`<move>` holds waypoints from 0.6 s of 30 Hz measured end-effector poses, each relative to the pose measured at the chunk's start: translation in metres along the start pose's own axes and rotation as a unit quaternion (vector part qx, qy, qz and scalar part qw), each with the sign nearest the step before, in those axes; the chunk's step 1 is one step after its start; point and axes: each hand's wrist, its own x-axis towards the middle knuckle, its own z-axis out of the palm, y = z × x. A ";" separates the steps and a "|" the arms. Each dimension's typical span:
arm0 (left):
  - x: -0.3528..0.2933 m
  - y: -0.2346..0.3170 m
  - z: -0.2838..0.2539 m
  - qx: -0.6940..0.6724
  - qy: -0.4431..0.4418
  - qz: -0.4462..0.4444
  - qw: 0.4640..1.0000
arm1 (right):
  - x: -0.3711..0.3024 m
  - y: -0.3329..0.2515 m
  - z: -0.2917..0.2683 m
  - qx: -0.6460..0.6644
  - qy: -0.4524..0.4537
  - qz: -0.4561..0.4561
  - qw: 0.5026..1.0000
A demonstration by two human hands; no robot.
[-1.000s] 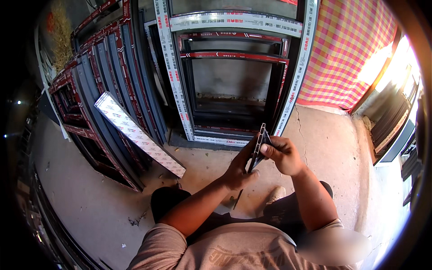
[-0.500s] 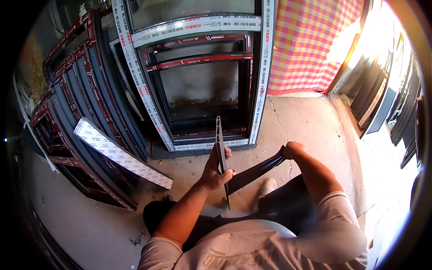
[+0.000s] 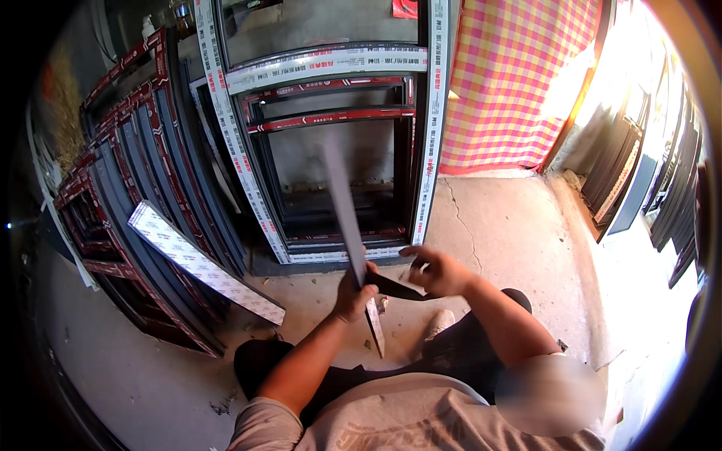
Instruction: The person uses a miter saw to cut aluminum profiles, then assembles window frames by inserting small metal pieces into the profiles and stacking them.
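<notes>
My left hand [image 3: 355, 295] is closed around a long, narrow grey panel strip [image 3: 342, 199], held upright and tilted, its top blurred. White printed film shows on the strip's lower end. A dark, flexible strip of film [image 3: 398, 288] runs from the panel beside my left fingers to the underside of my right hand [image 3: 440, 272]. My right index finger points toward the panel and stands apart from the thumb. The lower fingers curl where the film reaches the hand; their grip is partly hidden.
A tall window frame [image 3: 331, 60] with white printed film stands ahead. Dark frames [image 3: 143, 128] lean in a row at left, with a white printed plank [image 3: 203, 259] against them. A checked curtain [image 3: 511, 98] hangs right; more panels [image 3: 620, 169] lean beyond it.
My right hand has come left, close to the panel, and its fist has loosened. The dark film spans a shorter distance. The panel's top has tipped left.
</notes>
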 end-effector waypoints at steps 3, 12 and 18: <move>0.016 0.069 -0.007 -0.050 0.033 0.098 0.993 | -0.005 -0.015 0.035 -0.230 -0.004 -0.088 0.969; -0.035 0.304 -0.062 -0.137 0.002 0.370 0.919 | -0.019 0.001 -0.024 -0.375 0.213 -0.271 0.860; -0.087 0.350 -0.158 -0.152 0.112 0.407 0.894 | -0.094 0.145 -0.156 -0.460 0.316 -0.013 0.830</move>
